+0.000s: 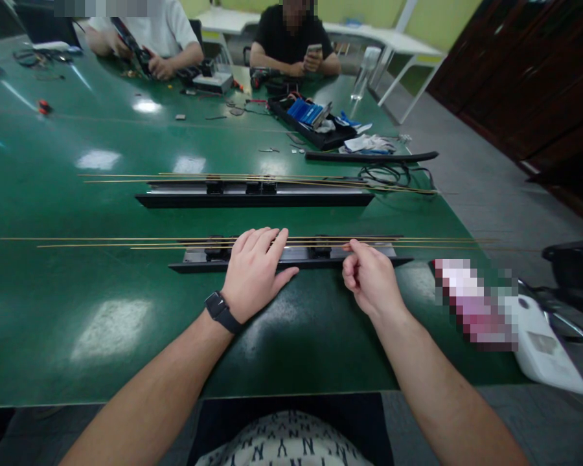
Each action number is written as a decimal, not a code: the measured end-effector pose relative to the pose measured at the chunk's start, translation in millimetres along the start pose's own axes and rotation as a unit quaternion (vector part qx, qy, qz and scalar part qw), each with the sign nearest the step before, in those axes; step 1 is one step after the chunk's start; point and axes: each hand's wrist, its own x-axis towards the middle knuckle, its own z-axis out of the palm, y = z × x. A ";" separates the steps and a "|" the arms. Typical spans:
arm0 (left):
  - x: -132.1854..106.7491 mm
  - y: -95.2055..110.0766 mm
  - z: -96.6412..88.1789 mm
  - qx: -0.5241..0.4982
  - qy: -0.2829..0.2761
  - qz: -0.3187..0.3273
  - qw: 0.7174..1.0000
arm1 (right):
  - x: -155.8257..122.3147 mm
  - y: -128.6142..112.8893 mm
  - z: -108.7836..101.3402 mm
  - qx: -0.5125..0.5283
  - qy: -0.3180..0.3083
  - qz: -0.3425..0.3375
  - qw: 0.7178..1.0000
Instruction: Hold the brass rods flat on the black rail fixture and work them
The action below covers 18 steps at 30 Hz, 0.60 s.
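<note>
In front of me lies a long black and silver rail (291, 264) with dark blocks on it, such as the block (320, 246) between my hands. Several thin brass-coloured rods (102, 243) run lengthwise over this rail and stick out past both ends. My left hand (257, 268), with a dark watch at the wrist, rests flat across the rail and rods, fingers stretched and thumb out. Toward the rail's right end, my right hand (372, 275) is curled, its index finger and thumb closed at the rods. The exact pinch is partly hidden.
Behind lies a second similar rail (257, 199) with rods over it and a black cable (388, 173). Farther back are a black tray (320, 133), a bottle (364, 74) and two people seated. A white device (547, 349) sits at the right edge.
</note>
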 end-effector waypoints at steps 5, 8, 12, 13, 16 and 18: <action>0.3 0.5 -0.2 -0.003 0.001 0.001 1.000 | 1.8 3.4 -2.4 -0.005 -0.011 0.004 1.000; 0.4 0.5 -0.1 0.001 0.001 0.001 1.000 | 1.9 4.1 -3.3 -0.021 -0.026 0.007 0.999; 0.4 0.1 0.2 0.007 -0.003 0.000 1.000 | 0.8 2.3 -2.2 -0.031 -0.030 0.007 0.999; 0.3 -0.1 0.3 0.008 -0.004 0.000 1.000 | 0.5 1.7 -1.7 -0.029 -0.028 0.007 0.999; 0.2 -0.5 0.6 0.007 -0.003 0.000 1.000 | 0.0 0.7 -0.3 -0.010 -0.014 0.008 1.000; 0.1 -0.5 0.7 0.004 -0.003 0.001 1.000 | 0.2 0.9 -0.1 -0.001 -0.006 0.008 1.000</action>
